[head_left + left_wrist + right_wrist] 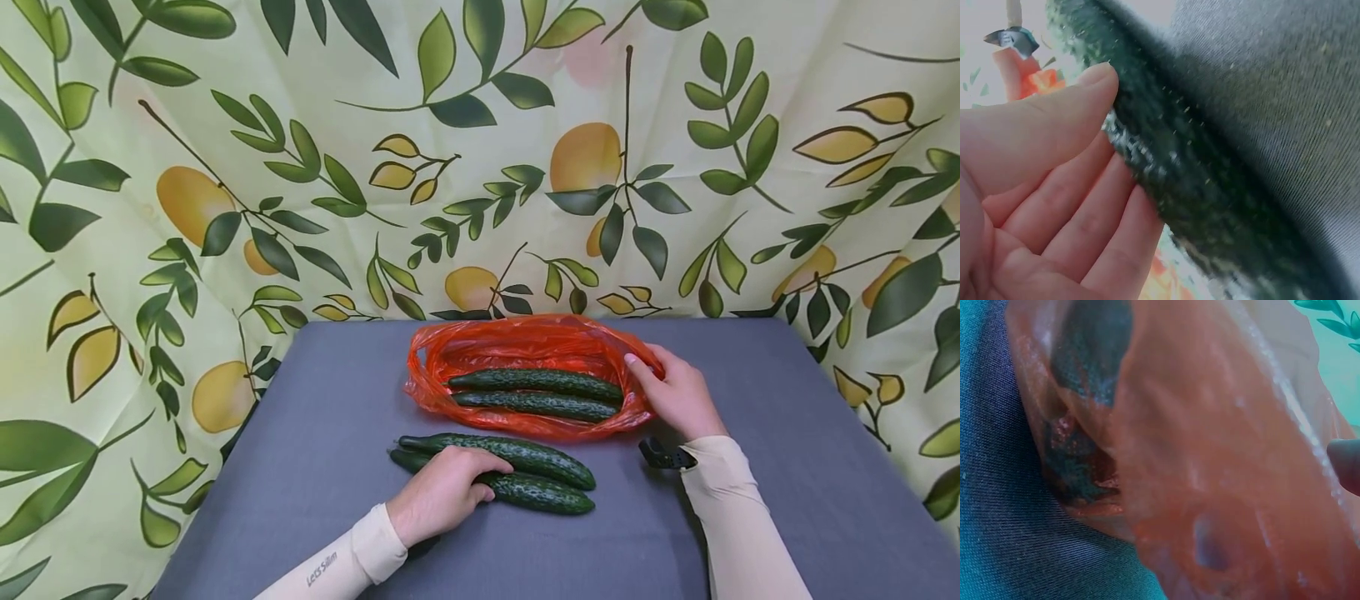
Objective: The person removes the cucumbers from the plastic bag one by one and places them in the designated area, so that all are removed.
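Note:
In the head view, two long, bumpy dark-green cucumbers lie side by side on the table, a far cucumber (pixel 540 459) and a near cucumber (pixel 536 493). My left hand (pixel 444 492) reaches over them and grips the near cucumber (pixel 1179 162), thumb on one side and fingers on the other in the left wrist view. Behind them a red plastic bag (pixel 525 340) lies with its mouth wide, holding two more cucumbers (pixel 536 382). My right hand (pixel 682 393) pinches the bag's right edge between thumb and fingers. Blurred red film (pixel 1210 456) fills much of the right wrist view.
A grey cloth (pixel 315 433) covers the table. Behind and beside it hangs a curtain (pixel 480 192) printed with leaves and fruit, close to the bag's back side. A black band (pixel 663 455) sits at my right wrist.

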`<control>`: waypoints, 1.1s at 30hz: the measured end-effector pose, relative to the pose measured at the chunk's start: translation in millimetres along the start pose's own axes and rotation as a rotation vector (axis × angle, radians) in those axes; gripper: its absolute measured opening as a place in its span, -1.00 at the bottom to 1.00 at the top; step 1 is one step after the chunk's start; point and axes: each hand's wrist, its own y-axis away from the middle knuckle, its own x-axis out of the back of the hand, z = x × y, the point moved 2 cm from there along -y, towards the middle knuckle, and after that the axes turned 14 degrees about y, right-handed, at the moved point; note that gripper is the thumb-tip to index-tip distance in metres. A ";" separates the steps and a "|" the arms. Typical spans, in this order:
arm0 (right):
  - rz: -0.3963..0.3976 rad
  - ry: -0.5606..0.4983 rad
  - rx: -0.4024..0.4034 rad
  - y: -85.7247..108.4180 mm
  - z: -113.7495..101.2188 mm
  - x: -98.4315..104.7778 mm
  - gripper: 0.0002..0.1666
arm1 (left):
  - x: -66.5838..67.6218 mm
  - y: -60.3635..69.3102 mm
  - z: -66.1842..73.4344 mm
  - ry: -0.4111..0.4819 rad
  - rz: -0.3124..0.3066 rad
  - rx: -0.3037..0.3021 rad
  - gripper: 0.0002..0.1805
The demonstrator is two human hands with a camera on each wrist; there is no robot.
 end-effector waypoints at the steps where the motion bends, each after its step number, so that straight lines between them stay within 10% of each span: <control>1: 0.000 0.001 0.000 0.0 0.0 0.4 -0.11 | 1.0 -0.2 0.2 -0.001 0.000 -0.003 -0.58; 13: -0.002 0.006 -0.005 -0.2 -0.3 2.6 -0.10 | 35.9 -21.2 16.9 0.024 0.058 -0.089 -0.66; 33: -0.005 -0.018 -0.028 0.2 0.4 3.3 -0.12 | 65.4 -123.3 21.4 0.247 0.046 0.000 -0.58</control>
